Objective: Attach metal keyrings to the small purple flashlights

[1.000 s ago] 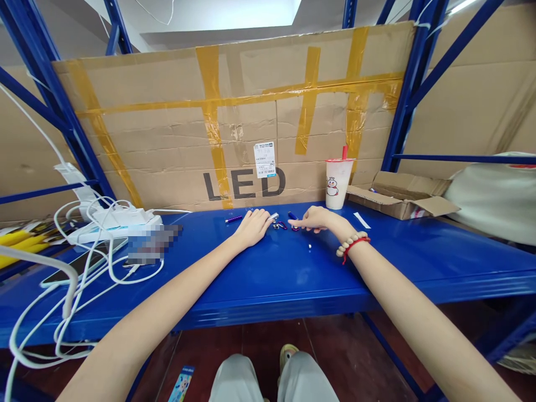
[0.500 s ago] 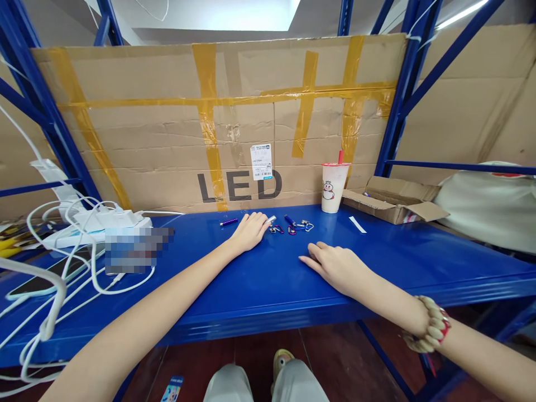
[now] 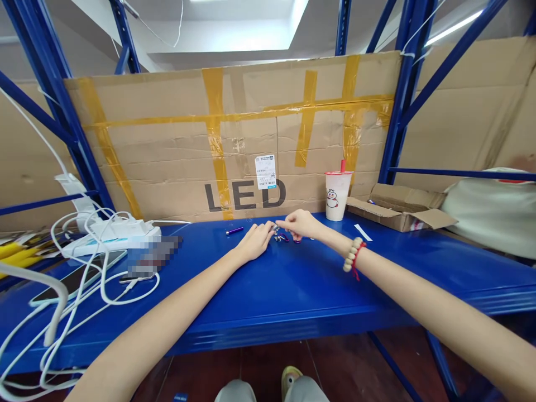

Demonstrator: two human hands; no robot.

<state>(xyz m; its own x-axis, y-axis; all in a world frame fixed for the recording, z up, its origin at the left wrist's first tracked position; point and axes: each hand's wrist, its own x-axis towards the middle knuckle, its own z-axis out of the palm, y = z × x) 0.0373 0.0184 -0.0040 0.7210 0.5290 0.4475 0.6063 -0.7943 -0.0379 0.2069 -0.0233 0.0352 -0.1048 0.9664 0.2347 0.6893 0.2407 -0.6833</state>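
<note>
Looks like the fiddly two-handed step rn, left hand (image 3: 254,243) pinching a small silvery piece (image 3: 275,228) near metal bits (image 3: 283,238) on the counter (image 3: 268,296), right hand (image 3: 302,224) fingers right there (can't tell if gripping), so next move probably wants steadiness.

We record the blue shelf top (image 3: 268,296) as painted metal, smooth and glossy. Far side: the cardboard panel (image 3: 167,151) reads matt, creased; its tape (image 3: 309,89) is shiny plastic film, its label (image 3: 265,172) paper. We note a glossy, metallic-looking purple tube (image 3: 234,230) and small fittings (image 3: 278,238) with a metal glint. Left: smooth white plastic cables (image 3: 57,315). Right: matt cardboard box (image 3: 404,223), pale cloth-like bundle (image 3: 489,201).
</note>
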